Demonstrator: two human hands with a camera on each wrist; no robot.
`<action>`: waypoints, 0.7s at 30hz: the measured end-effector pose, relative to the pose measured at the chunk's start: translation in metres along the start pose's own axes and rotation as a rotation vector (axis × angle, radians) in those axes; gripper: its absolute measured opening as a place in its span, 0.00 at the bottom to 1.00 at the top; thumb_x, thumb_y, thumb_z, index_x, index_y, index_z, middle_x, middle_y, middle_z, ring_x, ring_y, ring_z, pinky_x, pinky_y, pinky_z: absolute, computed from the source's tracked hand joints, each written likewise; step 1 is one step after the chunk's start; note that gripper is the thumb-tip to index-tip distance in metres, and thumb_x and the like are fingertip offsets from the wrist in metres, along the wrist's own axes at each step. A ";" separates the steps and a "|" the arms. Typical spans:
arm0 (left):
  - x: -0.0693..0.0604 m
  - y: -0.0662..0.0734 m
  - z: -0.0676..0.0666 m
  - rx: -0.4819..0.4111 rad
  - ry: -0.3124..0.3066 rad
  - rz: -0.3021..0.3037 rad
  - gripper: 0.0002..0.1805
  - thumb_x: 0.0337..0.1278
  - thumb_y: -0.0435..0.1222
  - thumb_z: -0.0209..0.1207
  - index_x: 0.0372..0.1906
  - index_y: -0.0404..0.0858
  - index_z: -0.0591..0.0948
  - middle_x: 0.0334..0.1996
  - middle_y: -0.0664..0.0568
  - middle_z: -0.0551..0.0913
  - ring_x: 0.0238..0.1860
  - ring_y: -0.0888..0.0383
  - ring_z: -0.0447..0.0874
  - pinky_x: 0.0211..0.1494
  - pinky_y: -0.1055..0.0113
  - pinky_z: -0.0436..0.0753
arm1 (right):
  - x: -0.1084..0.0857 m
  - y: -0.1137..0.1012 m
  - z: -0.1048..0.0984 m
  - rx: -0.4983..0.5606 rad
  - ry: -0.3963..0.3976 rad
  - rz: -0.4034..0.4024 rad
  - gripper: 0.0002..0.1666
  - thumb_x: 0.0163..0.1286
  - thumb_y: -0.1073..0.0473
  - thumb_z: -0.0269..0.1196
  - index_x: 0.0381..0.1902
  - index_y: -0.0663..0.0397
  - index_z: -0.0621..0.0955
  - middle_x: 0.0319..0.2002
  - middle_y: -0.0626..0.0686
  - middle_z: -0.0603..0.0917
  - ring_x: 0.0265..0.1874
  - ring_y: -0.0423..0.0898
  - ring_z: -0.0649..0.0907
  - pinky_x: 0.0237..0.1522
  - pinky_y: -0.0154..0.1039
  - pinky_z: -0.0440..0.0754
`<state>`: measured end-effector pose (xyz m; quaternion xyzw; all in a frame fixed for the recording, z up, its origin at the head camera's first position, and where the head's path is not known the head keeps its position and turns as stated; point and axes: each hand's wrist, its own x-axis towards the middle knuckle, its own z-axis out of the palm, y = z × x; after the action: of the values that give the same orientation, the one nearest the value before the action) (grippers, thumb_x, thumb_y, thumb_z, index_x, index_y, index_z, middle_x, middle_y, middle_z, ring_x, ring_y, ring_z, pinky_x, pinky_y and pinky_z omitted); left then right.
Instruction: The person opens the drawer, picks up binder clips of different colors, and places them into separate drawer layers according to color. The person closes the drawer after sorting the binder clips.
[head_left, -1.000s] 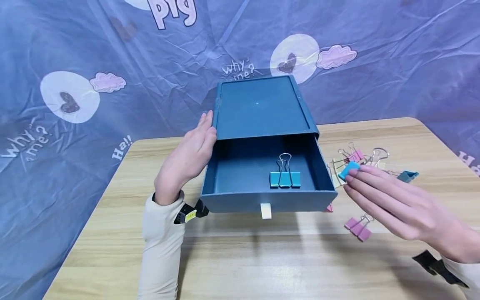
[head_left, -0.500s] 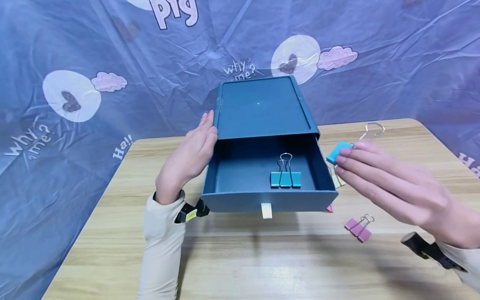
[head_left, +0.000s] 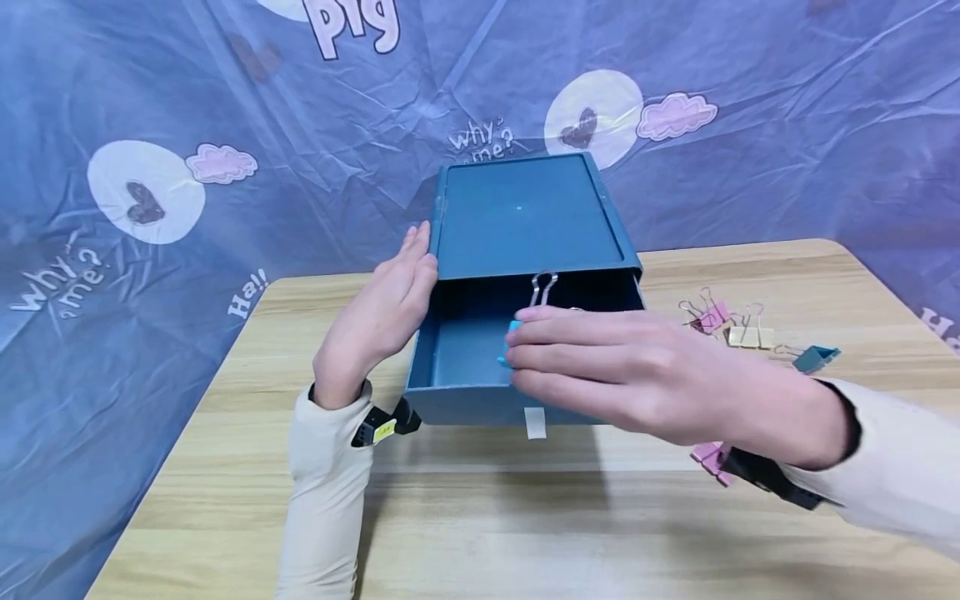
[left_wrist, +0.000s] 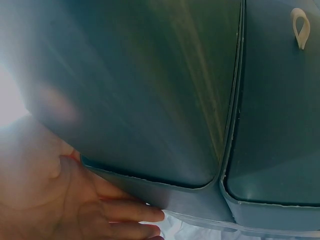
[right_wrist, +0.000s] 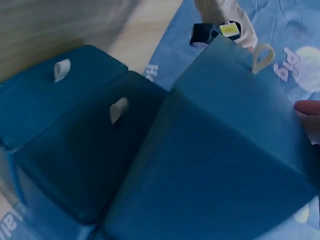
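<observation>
The left hand [head_left: 378, 312] lies along the left side of a dark blue drawer cabinet [head_left: 525, 221], fingers extended and close together, holding nothing; in the left wrist view the fingers reach along the cabinet's wall without curling round it. The right hand [head_left: 637, 371] is over the pulled-out top drawer [head_left: 467, 346] and pinches a bright blue binder clip [head_left: 512, 343] at its fingertips, the thumb hidden from the head view. Part of the clip's blue body shows past the fingertips, and its silver wire handles [head_left: 543, 289] stand up above the hand, in front of the cabinet's dark opening. The clip is above or inside the drawer's space; whether it touches the drawer floor cannot be told. A small curve of wire [head_left: 576, 309] shows just above the right hand's knuckles, its remainder hidden.

Right of the cabinet, on the wood-grain surface [head_left: 247, 467], are a pink binder clip [head_left: 717, 314], a pale yellow binder clip [head_left: 752, 337] and a teal binder clip [head_left: 817, 358]. Another pink clip [head_left: 708, 461] is partly covered by the right wrist's black strap [head_left: 772, 477]. A pale pull tab [head_left: 536, 422] hangs on the drawer front. The right wrist view shows two closed drawers below, each with a pale loop.
</observation>
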<state>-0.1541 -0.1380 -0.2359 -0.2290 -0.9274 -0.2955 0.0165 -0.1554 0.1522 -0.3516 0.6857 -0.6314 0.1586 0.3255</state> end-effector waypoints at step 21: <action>0.002 -0.004 0.002 0.000 -0.004 0.004 0.33 0.75 0.48 0.26 0.76 0.33 0.45 0.76 0.46 0.43 0.75 0.56 0.36 0.76 0.60 0.44 | 0.159 -0.015 -0.062 0.026 -0.381 0.184 0.18 0.60 0.78 0.60 0.44 0.57 0.84 0.45 0.50 0.85 0.56 0.48 0.80 0.63 0.41 0.71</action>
<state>-0.1577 -0.1394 -0.2394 -0.2313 -0.9270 -0.2948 0.0151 -0.1049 0.0709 -0.2098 0.6468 -0.7395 0.0635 0.1754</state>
